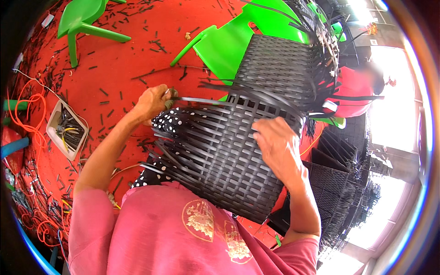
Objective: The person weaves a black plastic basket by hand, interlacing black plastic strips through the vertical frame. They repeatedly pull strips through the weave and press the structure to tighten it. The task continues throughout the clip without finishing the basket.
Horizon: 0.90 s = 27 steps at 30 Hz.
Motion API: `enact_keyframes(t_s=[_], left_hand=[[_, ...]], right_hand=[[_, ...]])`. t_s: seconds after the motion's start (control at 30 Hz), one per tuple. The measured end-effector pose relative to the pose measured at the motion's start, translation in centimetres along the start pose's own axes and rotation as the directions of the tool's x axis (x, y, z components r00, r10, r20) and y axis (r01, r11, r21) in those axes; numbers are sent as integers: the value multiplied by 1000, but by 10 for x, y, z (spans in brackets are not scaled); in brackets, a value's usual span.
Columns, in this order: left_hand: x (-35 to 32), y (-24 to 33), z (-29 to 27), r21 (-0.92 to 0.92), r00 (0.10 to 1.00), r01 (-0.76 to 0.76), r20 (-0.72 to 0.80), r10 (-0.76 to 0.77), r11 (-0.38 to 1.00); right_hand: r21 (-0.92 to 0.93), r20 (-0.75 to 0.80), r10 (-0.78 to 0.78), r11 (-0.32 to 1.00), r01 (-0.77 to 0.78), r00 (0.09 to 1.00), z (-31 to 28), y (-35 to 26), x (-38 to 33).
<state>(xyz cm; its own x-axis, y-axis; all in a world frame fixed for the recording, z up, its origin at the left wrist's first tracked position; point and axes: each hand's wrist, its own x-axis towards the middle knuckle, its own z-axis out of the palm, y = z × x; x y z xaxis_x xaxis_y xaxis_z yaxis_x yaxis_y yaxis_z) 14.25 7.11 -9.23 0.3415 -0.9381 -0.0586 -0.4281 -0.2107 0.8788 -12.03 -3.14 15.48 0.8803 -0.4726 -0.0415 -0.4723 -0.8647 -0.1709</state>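
Note:
A black woven panel [238,169] of flat plastic strips lies across my lap, its loose strip ends fanning out to the left over a black cloth with white dots [172,120]. My left hand [155,101] is closed on the end of a black plastic strip [201,100], stretched from the panel's far part. Something dark green shows at its fingertips. My right hand [280,149] rests against the right part of the weave with its fingers bent together; what they hold, if anything, is hidden. Beyond a gap crossed by strips, the weave continues as another section [275,62].
A green plastic chair [220,50] stands behind the weave, and another green seat [82,20] is at the far left. Black scraps litter the red floor [133,50]. A tray [55,121] holds strip pieces at left, near orange cords [39,103]. A person in red [353,91] sits at right.

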Motion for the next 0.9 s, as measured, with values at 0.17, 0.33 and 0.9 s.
enact_keyframes(t_s=[0.17,0.33,0.9], left_hand=[[8,24,23,88,930,57,-368,-21,995],[11,104,39,-206,870,-486,-202,449,849],[19,105,51,65,920,-377,-90,382,924]], right_hand=[[10,-143,-94,995,97,985,-1,-11,-24],[147,-497,235,972,-185,835,3,6,-55],[604,-382,634,722,-337,673,17,24,-54]])
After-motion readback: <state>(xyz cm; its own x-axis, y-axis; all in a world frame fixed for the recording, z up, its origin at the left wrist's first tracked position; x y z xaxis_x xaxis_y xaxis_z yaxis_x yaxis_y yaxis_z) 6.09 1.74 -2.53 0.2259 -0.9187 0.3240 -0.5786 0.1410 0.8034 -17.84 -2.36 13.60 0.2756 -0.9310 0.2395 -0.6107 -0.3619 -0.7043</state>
